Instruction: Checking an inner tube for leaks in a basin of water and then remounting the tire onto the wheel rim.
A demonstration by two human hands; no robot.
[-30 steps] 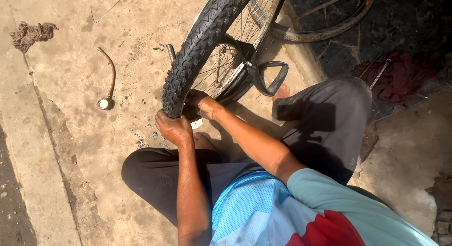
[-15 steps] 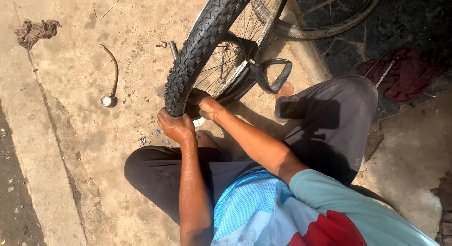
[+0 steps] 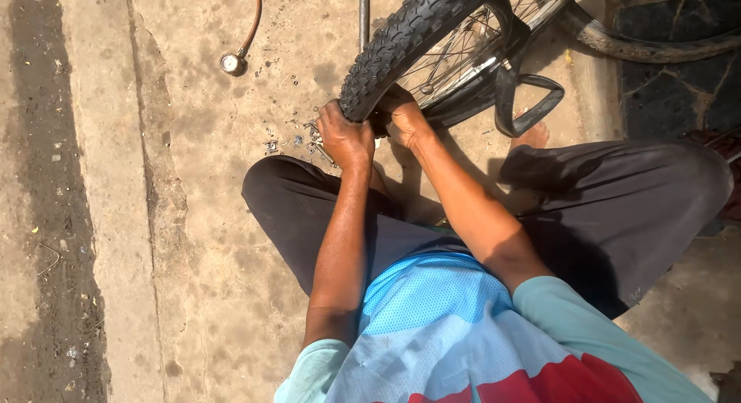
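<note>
The knobby bicycle tyre [image 3: 401, 44] is gripped at its lower edge by the left hand [image 3: 345, 137], fingers curled closed; the right hand [image 3: 403, 117] is closed on it alongside, above the concrete floor [image 3: 193, 179].

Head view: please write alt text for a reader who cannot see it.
Seen from above, a seated person grips a knobby black bicycle tyre on its spoked wheel with both hands, left hand on the tread, right hand beside it at the rim. A hose with a round gauge and small scattered metal parts lie on the concrete ground.
</note>
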